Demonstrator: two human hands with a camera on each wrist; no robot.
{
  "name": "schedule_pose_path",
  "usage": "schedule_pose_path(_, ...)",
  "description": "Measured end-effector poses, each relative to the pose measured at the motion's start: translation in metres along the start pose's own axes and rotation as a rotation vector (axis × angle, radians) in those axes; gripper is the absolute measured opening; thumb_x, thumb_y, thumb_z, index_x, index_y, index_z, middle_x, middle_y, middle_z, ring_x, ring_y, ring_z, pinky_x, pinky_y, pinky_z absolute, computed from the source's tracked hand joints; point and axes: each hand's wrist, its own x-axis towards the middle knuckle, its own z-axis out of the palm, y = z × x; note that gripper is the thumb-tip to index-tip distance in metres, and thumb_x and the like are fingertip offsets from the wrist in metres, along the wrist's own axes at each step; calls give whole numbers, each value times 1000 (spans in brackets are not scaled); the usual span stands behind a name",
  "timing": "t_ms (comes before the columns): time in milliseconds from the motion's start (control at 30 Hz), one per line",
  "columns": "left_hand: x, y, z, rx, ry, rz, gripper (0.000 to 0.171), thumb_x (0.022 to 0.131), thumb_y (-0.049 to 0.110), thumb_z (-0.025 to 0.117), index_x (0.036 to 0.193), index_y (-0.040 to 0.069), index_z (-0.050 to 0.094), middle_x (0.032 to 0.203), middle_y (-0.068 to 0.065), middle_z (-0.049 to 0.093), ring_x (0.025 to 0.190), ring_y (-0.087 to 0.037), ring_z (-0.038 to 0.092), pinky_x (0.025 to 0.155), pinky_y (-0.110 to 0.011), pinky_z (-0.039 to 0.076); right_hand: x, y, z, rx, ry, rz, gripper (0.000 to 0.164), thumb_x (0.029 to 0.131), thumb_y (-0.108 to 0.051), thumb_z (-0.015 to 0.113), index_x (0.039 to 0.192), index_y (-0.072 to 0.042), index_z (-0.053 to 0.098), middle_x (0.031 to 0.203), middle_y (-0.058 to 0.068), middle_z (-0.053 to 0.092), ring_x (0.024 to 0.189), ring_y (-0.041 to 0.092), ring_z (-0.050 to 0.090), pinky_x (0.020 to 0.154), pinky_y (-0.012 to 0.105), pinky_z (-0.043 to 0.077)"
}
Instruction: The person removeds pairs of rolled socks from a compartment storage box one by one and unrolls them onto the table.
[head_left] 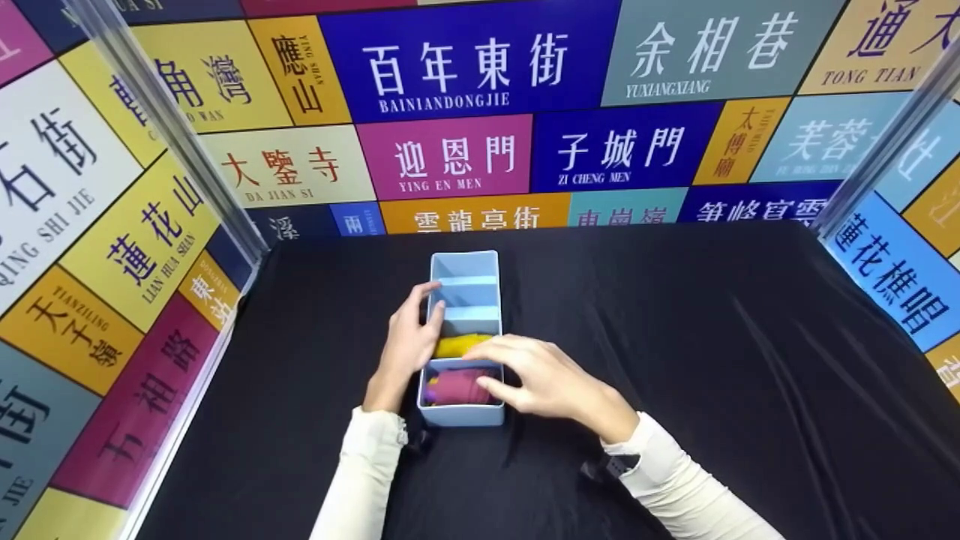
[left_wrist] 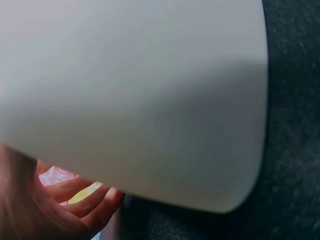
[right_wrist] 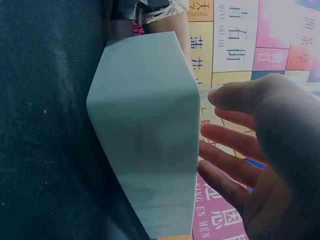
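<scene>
A long light-blue divided box [head_left: 461, 415] stands on black cloth, its several compartments in a row. In the compartment nearest the person sits a rolled maroon bundle, apparently cloth [head_left: 459, 387], with a bit of yellow and purple at its left end. A yellow bundle [head_left: 459, 346] fills the compartment behind it. My left hand [head_left: 409, 334] rests along the box's left side, thumb and forefinger at the rim. Over the right rim reaches my right hand [head_left: 551, 379], fingers loosely bent, fingertips above the yellow bundle and thumb by the maroon one. Contact there cannot be told.
The two far compartments [head_left: 465, 296] show bare blue walls and dividers. Black cloth [head_left: 637, 315] covers the table, wrinkled at the right. Panels with coloured signs [head_left: 457, 154] enclose the back and sides. Each wrist wears a black device [head_left: 607, 469].
</scene>
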Motion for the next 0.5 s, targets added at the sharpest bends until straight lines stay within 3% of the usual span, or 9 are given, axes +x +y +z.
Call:
schedule_pose_path(267, -1, 1, -1, -2, -3, -6, 41, 108, 27, 65, 147, 17, 64, 146, -6, 71, 141, -26, 63, 122, -48, 45, 3, 0, 2, -20, -31, 5, 29, 105, -32, 71, 132, -22, 76, 129, -8, 77, 124, 11, 71, 107, 39, 58)
schedule_pose_path(500, -1, 2, -1, -6, -9, -1, 41, 108, 28, 64, 148, 16, 64, 146, -7, 70, 141, -26, 62, 122, -48, 45, 6, 0, 7, -78, 1, -66, 23, 101, -26, 78, 122, -20, 80, 117, -7, 76, 113, 15, 69, 100, 37, 57)
